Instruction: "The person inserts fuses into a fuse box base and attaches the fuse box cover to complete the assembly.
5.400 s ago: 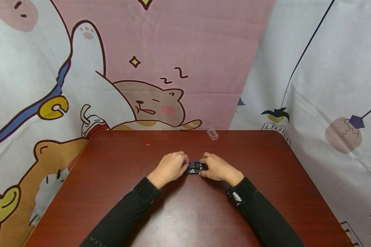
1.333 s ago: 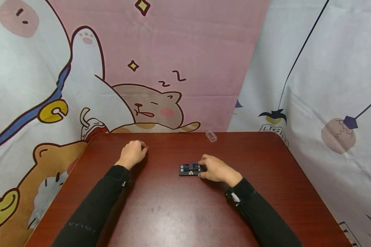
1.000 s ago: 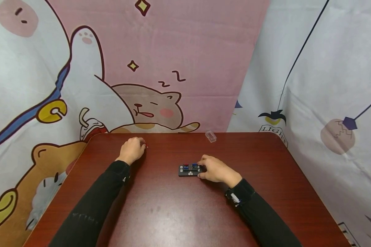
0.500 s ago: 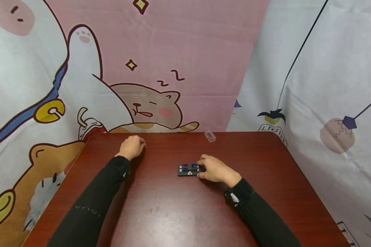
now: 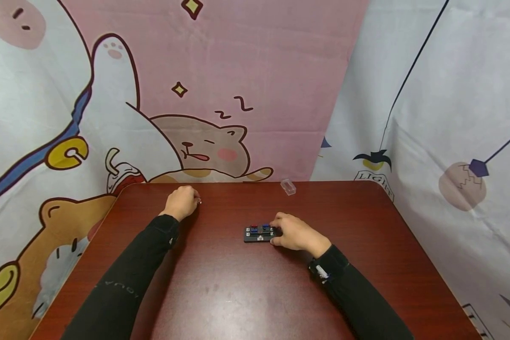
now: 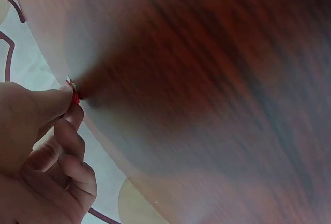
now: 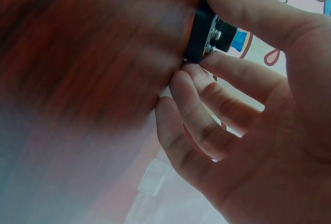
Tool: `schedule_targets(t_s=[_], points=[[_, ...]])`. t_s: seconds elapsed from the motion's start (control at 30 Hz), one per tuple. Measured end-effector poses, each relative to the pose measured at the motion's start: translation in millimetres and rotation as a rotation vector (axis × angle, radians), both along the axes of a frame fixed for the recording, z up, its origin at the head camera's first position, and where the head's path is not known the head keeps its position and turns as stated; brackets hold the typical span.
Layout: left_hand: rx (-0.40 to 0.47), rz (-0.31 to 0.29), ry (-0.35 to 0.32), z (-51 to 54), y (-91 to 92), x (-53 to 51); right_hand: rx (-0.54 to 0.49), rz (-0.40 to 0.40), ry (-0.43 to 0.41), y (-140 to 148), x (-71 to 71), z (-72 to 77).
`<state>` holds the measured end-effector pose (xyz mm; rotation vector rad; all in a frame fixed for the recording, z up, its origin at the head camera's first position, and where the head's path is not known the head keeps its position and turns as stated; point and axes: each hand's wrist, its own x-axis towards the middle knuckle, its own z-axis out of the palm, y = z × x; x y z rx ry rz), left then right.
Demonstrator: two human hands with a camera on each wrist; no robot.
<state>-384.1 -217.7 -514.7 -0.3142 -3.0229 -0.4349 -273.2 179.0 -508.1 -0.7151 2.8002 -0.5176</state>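
A small red piece with a pale metallic end point(image 6: 75, 92) is pinched between thumb and index finger of the left hand point(image 6: 46, 146), close above the wooden surface. In the head view the left hand point(image 5: 181, 203) is at the table's back left. The black module point(image 5: 258, 233) with red and blue parts and metal screws lies flat near the middle. The right hand point(image 5: 296, 232) grips its right end; in the right wrist view the thumb of the right hand point(image 7: 248, 94) presses one side of the black module point(image 7: 198, 35) and the index finger touches the opposite side.
A small clear plastic box point(image 5: 288, 187) lies at the table's back edge, right of the module. The brown wooden table point(image 5: 238, 293) ends at a printed cloth point(image 5: 280, 71) behind it.
Since the oldest frame, the left hand has left the module and moved to the back left, where it now pinches the red piece. The right hand stays on the module.
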Motion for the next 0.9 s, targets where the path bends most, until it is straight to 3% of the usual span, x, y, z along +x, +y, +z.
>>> schedule_targets(t_s=[0.27,0.57,0.9], points=[[-0.001,-0.003,-0.026,0.4,-1.6,1.7,-0.001,0.004,-0.014,-1,0.1,-0.5],[0.026,-0.023,-0.050,8.3,3.6,7.7,-0.004,-0.004,-0.016,-1,-0.6,2.1],[0.027,-0.089,0.001,14.7,22.4,18.5,-0.008,-0.005,-0.017,-1,0.5,3.5]])
